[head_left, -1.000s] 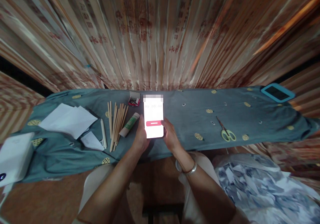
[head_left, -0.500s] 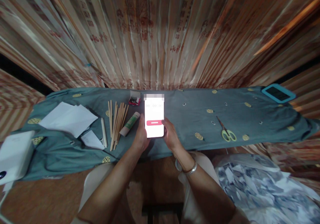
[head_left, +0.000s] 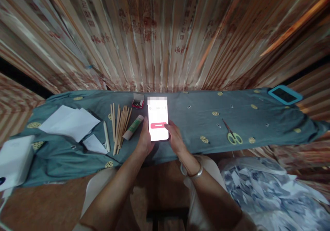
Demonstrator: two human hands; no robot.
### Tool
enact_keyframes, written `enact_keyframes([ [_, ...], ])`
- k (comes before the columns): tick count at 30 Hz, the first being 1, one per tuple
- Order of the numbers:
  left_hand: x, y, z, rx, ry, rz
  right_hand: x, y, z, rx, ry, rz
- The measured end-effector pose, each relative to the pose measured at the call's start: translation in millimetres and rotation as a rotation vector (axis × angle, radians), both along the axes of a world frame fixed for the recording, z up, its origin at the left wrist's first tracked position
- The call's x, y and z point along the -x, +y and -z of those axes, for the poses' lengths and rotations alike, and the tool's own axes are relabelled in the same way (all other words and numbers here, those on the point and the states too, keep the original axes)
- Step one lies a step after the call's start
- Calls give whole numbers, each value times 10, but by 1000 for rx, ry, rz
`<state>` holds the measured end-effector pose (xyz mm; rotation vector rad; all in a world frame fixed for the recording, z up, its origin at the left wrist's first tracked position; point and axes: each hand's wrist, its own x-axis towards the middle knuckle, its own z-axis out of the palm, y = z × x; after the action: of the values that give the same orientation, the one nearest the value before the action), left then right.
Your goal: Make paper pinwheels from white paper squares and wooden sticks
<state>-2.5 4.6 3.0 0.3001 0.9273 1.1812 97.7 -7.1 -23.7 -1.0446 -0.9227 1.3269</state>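
Observation:
A smartphone (head_left: pixel 158 116) with a bright white screen, a timer readout and a red button is held upright over the middle of the table. My left hand (head_left: pixel 144 139) grips its left edge, thumb along the side. At the right edge, my right hand (head_left: pixel 176 137) is closed around the phone, its thumb over the right end of the red button. Just left of the phone lie a glue stick (head_left: pixel 133 127) with a green label and several thin wooden sticks (head_left: pixel 120 128). Behind them sits a small red box (head_left: pixel 138 101) of dark little items.
White paper sheets (head_left: pixel 68 122), a pale pen-like stick (head_left: pixel 106 136) and a white box-shaped device (head_left: pixel 15 162) are at left. Scissors (head_left: pixel 233 134) and a blue-framed tablet (head_left: pixel 285 94) lie right on the green cloth (head_left: pixel 185 131). A bag of paper scraps (head_left: pixel 268 189) stands below.
The right thumb has shifted slightly inward onto the red button. The whole view has drifted a little; both hands still hold the phone.

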Motion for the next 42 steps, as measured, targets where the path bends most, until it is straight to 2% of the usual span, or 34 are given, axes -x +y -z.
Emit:
enact_keyframes([
  [5, 27, -7, -3, -59, -11, 11, -27, -68, -76, -98, -313, 84],
  [9, 68, 26, 5, -90, 17, -53, 9, -163, -51, -200, -626, 145],
  [14, 132, 59, -5, -104, 29, -102, 100, -236, 36, -283, -778, 107],
  [20, 147, 29, -55, -76, -13, -103, 149, -250, 109, -296, -814, 92],
  [25, 144, 10, -37, -101, -57, -99, 147, -246, 142, -288, -837, 96],
  [37, 40, -58, -96, -105, -43, -58, 155, -309, 65, -229, -823, 140],
  [42, -31, -105, -57, -105, -49, -33, 167, -427, 51, -147, -770, 234],
])
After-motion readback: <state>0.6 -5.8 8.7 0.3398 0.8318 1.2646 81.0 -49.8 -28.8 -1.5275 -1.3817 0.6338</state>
